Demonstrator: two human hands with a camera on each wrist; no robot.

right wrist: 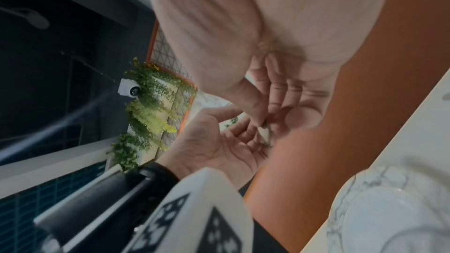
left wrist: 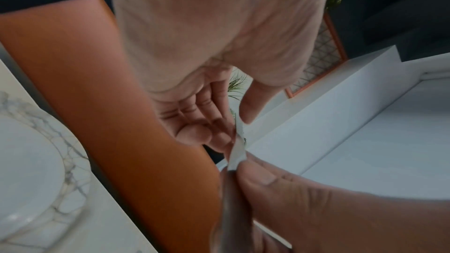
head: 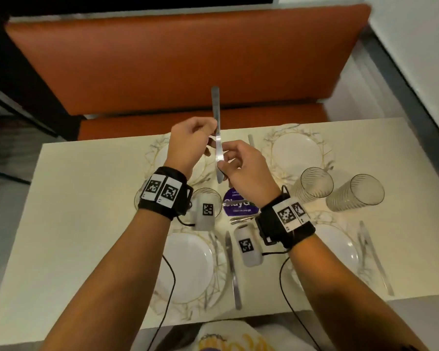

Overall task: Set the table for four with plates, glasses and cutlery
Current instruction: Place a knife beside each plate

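A steel table knife (head: 217, 138) stands upright in the air above the far left place setting, handle up and serrated blade down. My left hand (head: 213, 134) pinches it around the middle, and my right hand (head: 223, 163) pinches the blade lower down. In the left wrist view the blade (left wrist: 237, 151) runs between my left hand's thumb and fingers (left wrist: 219, 136), with the right thumb (left wrist: 268, 180) pressed on it below. The right wrist view shows my right hand (right wrist: 263, 128) pinching the knife tip (right wrist: 266, 136). The far left plate (head: 160, 158) is mostly hidden under my hands.
White plates lie at the far right (head: 298, 150), near left (head: 185, 264) and near right (head: 340, 247). Two ribbed glasses (head: 314, 186) (head: 356, 196) stand on the right, and another glass (head: 208, 196) sits by my left wrist. Loose cutlery (head: 241, 219) lies mid-table; an orange bench (head: 188, 67) is beyond.
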